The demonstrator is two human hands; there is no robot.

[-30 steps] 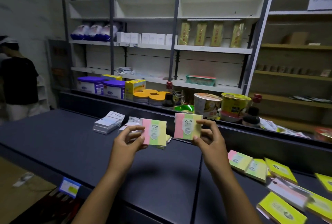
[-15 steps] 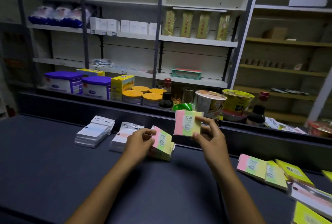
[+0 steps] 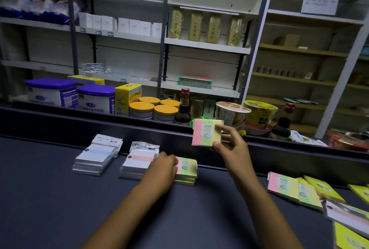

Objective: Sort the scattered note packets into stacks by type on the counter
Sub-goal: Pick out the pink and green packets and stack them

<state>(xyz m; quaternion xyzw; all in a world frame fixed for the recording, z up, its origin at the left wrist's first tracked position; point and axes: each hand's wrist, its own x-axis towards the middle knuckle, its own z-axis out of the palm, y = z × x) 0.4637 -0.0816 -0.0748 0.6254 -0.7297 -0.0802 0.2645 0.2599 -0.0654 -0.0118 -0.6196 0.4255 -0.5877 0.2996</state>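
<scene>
My right hand (image 3: 229, 148) pinches a pink, green and yellow note packet (image 3: 205, 135) marked 2209 and holds it up in the air. My left hand (image 3: 162, 166) rests on the left side of a low stack of the same tricolour packets (image 3: 186, 171) on the dark counter (image 3: 60, 208); its fingers are hidden. Left of that stack stand two stacks of white packets, one with a pinkish band (image 3: 138, 161) and one with a bluish band (image 3: 95, 157). Scattered tricolour packets (image 3: 283, 187) and yellow packets (image 3: 323, 188) lie at the right.
A raised dark ledge (image 3: 119, 127) runs along the counter's far edge. Behind it stand purple-lidded tubs (image 3: 95, 99), orange-lidded tins (image 3: 153, 109), bottles and noodle cups (image 3: 231, 113). Shelving fills the back wall.
My left hand brought its tricolour packet down onto the stack on the counter. The right hand still holds its packet up, a little further right. The view shifted right and down.
</scene>
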